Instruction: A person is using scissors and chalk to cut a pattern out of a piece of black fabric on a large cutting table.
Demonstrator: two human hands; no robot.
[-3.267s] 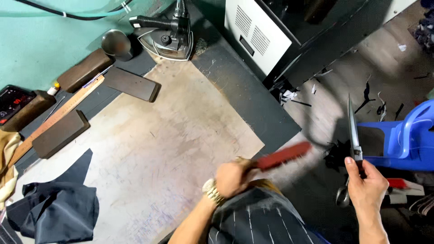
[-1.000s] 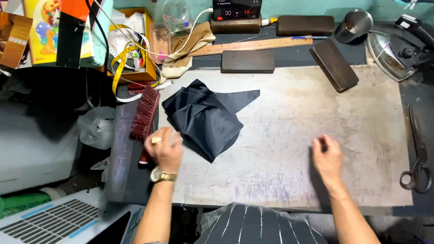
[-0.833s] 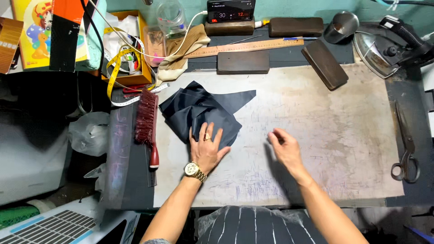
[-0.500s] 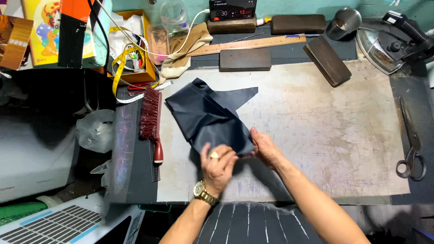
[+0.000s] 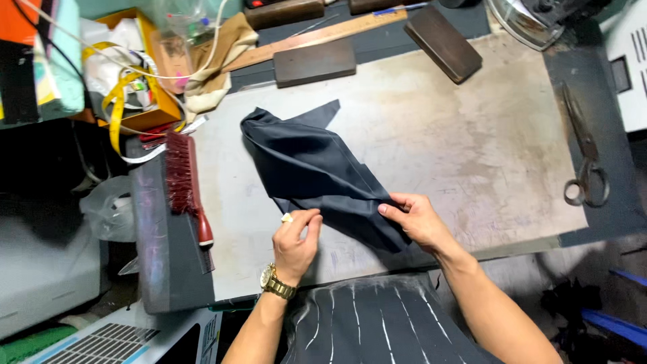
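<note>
Two hands on it | left hand [image 5: 295,237] and right hand [image 5: 412,219] pinching dark fabric [image 5: 317,172] near edge, frame centre | soft, light, floppy, grab corners

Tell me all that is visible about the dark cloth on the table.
The dark cloth is a navy, smooth woven piece, crumpled and folded, with a pointed corner toward the far edge. It lies on the worn pale table. The right hand pinches its near edge; the left hand touches it beside.

Dark navy folded cloth [image 5: 317,172] lies mid-surface; red-bristled hand brush [image 5: 185,182] left of it, steel scissors [image 5: 585,162] far right, long wooden ruler [image 5: 317,37] behind.
</note>
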